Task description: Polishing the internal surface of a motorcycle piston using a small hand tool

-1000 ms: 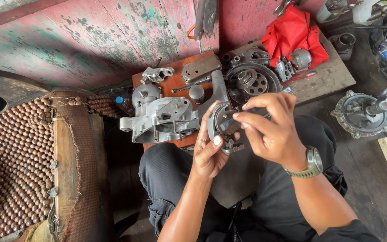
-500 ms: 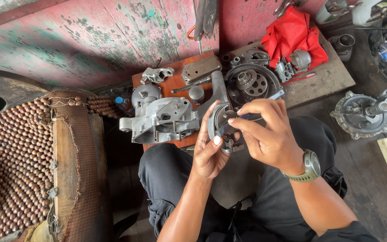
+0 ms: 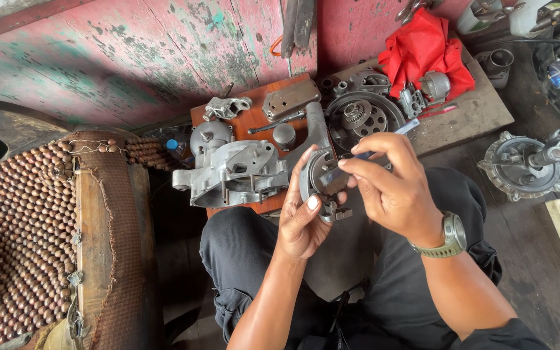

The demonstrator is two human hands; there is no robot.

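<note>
Holding a round metal engine part (image 3: 322, 178) just right of the frame's centre, we have our left hand (image 3: 301, 217) cupped beneath and behind it, thumb raised along its left edge and the fingers curled round the rim. Our right hand (image 3: 393, 188) is nearly closed, thumb and forefinger pinched on a thin tool (image 3: 384, 141) with a pale blue tip, whose working end reaches into the part's open face.

We judge the part to be cast metal: stiff, fairly weighty for what it is, and probably oily, so a grip on the smooth face could slip. The rim and the small lugs at its lower edge look like the surest places to take hold, with the palm bearing the weight from below, much as the left hand does now. The tool looks light and slender; it wants only a fingertip pinch close to the work.

Above centre, on an orange board (image 3: 254, 120), lies a grey engine casing (image 3: 231, 172). Further right sit a perforated clutch wheel (image 3: 364, 116) and a red cloth (image 3: 426, 48). A beaded seat cover (image 3: 14, 233) fills the lower left.
</note>
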